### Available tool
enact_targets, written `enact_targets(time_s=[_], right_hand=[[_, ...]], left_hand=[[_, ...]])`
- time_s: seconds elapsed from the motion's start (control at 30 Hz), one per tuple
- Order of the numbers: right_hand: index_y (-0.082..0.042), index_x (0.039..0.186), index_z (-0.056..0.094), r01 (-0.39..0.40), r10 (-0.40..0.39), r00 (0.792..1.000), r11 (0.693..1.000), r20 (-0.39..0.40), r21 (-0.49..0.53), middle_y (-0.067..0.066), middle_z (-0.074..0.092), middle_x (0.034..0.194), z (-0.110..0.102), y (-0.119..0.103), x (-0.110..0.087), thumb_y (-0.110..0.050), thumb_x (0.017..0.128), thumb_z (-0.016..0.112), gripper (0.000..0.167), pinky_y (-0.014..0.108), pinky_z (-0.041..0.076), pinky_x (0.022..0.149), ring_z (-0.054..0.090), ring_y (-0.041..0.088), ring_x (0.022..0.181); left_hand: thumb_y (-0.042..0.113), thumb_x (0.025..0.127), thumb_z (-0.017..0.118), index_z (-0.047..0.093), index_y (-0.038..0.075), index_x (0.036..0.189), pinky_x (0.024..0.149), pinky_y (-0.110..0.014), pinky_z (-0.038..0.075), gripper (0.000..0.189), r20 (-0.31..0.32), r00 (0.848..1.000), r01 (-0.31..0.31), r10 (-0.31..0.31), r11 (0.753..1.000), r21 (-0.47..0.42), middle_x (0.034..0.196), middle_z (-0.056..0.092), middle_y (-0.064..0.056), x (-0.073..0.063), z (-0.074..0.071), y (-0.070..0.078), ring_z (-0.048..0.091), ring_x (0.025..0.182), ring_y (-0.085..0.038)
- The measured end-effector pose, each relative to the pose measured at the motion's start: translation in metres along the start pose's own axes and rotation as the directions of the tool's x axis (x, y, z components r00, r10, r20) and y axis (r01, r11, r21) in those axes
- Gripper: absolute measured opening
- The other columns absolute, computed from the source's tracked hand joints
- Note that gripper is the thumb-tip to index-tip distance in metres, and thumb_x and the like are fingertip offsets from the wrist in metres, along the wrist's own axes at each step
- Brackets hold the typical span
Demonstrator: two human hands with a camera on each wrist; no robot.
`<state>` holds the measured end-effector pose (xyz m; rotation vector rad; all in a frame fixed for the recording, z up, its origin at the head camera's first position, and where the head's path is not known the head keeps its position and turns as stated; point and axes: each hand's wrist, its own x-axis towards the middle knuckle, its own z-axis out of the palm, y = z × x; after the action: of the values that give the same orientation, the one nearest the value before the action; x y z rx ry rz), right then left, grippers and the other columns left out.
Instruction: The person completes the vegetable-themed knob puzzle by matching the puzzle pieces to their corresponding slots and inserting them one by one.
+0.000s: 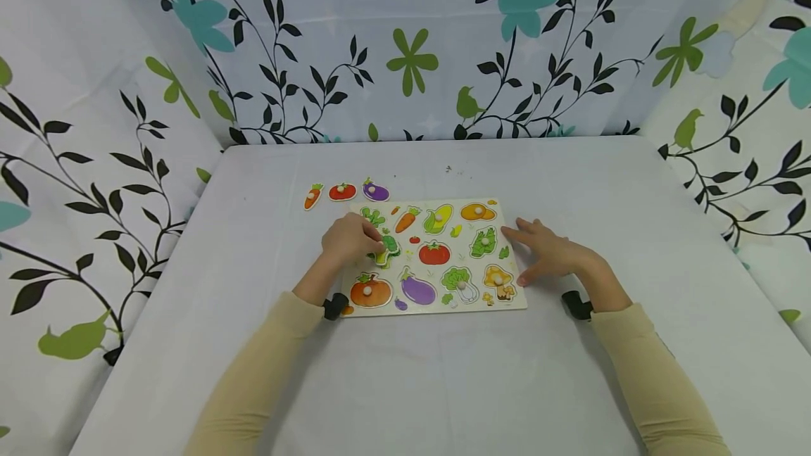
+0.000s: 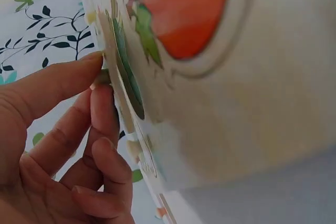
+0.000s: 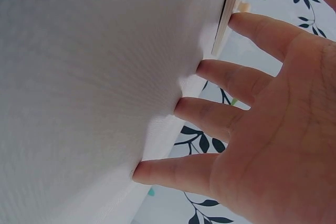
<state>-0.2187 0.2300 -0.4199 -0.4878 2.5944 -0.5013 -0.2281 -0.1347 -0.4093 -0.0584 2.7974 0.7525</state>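
Note:
A wooden vegetable puzzle board [image 1: 459, 252] lies flat on the table. Over its left side, my left hand [image 1: 350, 239] pinches the small knob of a green vegetable puzzle piece [image 1: 391, 246] between thumb and fingers. In the left wrist view this green piece [image 2: 126, 72] sits tilted, close over the board face, beside the pictured tomato [image 2: 194, 9]. At the board's right edge, my right hand [image 1: 548, 250] has its fingers spread. The right wrist view shows its fingertips [image 3: 137, 172] resting on the table, with one finger against the board's side [image 3: 227, 17].
Beyond the board's far left corner lie three loose pieces: a carrot [image 1: 313, 196], a tomato [image 1: 343, 192] and an eggplant [image 1: 376, 191]. Knobbed pieces such as the pumpkin [image 1: 371, 292] and mushroom [image 1: 498, 279] sit in the board. Patterned cloth [image 1: 412, 62] hangs behind the white-covered table [image 1: 443, 378].

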Motion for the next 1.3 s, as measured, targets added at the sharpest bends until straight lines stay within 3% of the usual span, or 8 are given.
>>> enact_targets(time_s=[0.3,0.57,0.7,0.8,0.97,1.07,1.17,1.3], right_hand=[[-0.013,0.155,0.027,-0.002,0.002,1.0,1.0,0.007,-0.004,0.026,0.01,0.162,0.0,0.002,0.001,-0.034,0.073,0.084,0.102,0.083,0.011,0.101,0.0,0.055,0.145],[-0.011,0.154,0.029,0.0,0.0,1.0,1.0,-0.002,-0.001,0.027,0.011,0.161,-0.001,0.001,-0.002,-0.033,0.073,0.084,0.101,0.083,0.012,0.101,0.0,0.056,0.145],[-0.011,0.154,0.028,0.001,-0.001,1.0,1.0,0.0,0.005,0.027,0.011,0.161,-0.001,0.0,-0.003,-0.033,0.073,0.084,0.101,0.083,0.011,0.102,0.0,0.055,0.145],[-0.012,0.155,0.028,0.001,-0.001,1.0,1.0,0.002,0.006,0.027,0.011,0.161,0.0,0.0,-0.002,-0.034,0.073,0.084,0.101,0.083,0.011,0.102,0.0,0.055,0.145],[-0.012,0.154,0.029,-0.001,0.001,1.0,1.0,-0.006,0.0,0.027,0.011,0.161,-0.002,0.001,-0.003,-0.034,0.073,0.084,0.101,0.083,0.011,0.101,0.001,0.055,0.145],[-0.012,0.155,0.028,-0.001,0.001,1.0,1.0,-0.009,0.015,0.027,0.011,0.161,-0.003,0.003,-0.004,-0.034,0.073,0.084,0.101,0.083,0.01,0.101,0.0,0.055,0.145],[-0.012,0.155,0.028,0.004,-0.004,1.0,0.999,-0.006,0.036,0.026,0.01,0.161,-0.002,0.003,-0.004,-0.033,0.074,0.083,0.1,0.083,0.007,0.102,-0.002,0.054,0.146],[-0.012,0.155,0.028,0.013,-0.013,1.0,0.999,-0.001,0.053,0.026,0.01,0.161,0.0,0.002,-0.003,-0.032,0.074,0.083,0.1,0.084,0.006,0.101,-0.003,0.054,0.146]], left_hand=[[0.028,0.082,0.076,0.074,0.013,0.084,0.064,-0.029,0.042,0.015,0.009,1.0,-0.008,0.007,0.995,0.104,0.086,0.069,-0.004,-0.004,0.007,0.007,0.057,0.08,-0.022],[0.028,0.084,0.075,0.071,0.013,0.085,0.066,-0.03,0.044,0.016,0.006,1.0,-0.027,0.027,0.988,0.152,0.086,0.068,-0.004,-0.004,0.01,0.011,0.058,0.08,-0.022],[0.031,0.083,0.076,0.072,0.012,0.091,0.067,-0.03,0.043,0.021,0.027,1.0,-0.014,0.012,0.997,0.074,0.091,0.068,-0.005,-0.006,0.002,0.006,0.058,0.082,-0.022],[0.034,0.083,0.076,0.072,0.011,0.098,0.068,-0.03,0.044,0.028,0.028,1.0,0.004,-0.004,1.0,-0.013,0.098,0.068,-0.007,-0.003,-0.015,-0.003,0.058,0.085,-0.023],[0.031,0.087,0.071,0.068,0.009,0.117,0.074,-0.034,0.046,0.038,-0.079,0.996,0.04,-0.051,0.989,-0.141,0.111,0.063,-0.014,0.013,-0.055,-0.018,0.056,0.093,-0.028],[0.028,0.089,0.069,0.064,0.01,0.127,0.076,-0.035,0.046,0.043,-0.17,0.981,0.055,-0.096,0.972,-0.229,0.117,0.062,-0.016,0.027,-0.072,-0.033,0.056,0.096,-0.03],[0.027,0.09,0.067,0.061,0.011,0.132,0.073,-0.033,0.045,0.045,-0.236,0.959,0.083,-0.154,0.955,-0.285,0.12,0.063,-0.017,0.04,-0.078,-0.05,0.058,0.095,-0.03],[0.028,0.092,0.065,0.059,0.012,0.134,0.071,-0.03,0.042,0.045,-0.248,0.938,0.16,-0.243,0.936,-0.313,0.121,0.063,-0.017,0.054,-0.078,-0.07,0.058,0.096,-0.028]])
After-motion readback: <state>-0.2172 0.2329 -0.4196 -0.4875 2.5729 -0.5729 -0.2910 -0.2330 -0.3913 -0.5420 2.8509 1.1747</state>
